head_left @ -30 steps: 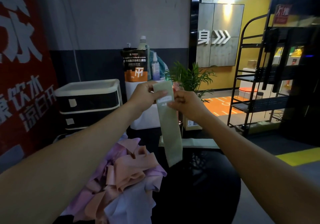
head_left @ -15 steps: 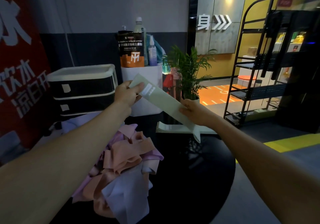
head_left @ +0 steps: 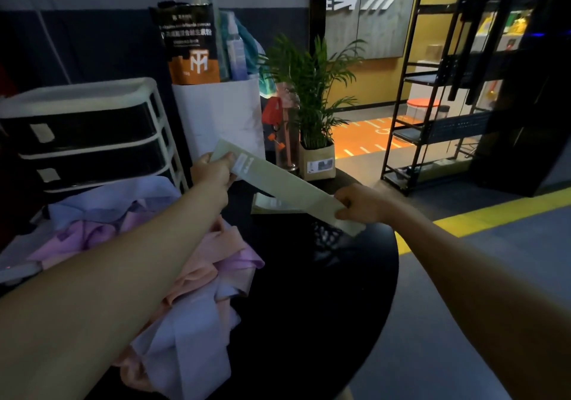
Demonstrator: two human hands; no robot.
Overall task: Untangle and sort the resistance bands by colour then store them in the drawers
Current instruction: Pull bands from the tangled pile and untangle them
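Note:
A pale green resistance band is stretched flat and slanted between my hands above the black round table. My left hand pinches its upper left end near the white label. My right hand grips its lower right end. Another pale green band lies flat on the table beneath it. A tangled heap of pink, peach and lilac bands lies on the table's left side, partly hidden by my left forearm. The black drawer unit with a white frame stands at the left, its drawers closed.
A white box holding a black and orange pouch and bottles stands behind the table. A potted palm sits at the table's far edge. A black metal rack stands at the right, by a yellow floor line.
The green band went from hanging down at chest height to being pulled out flat and slanted. My right hand slid down to its far end, and both hands have lowered toward the table.

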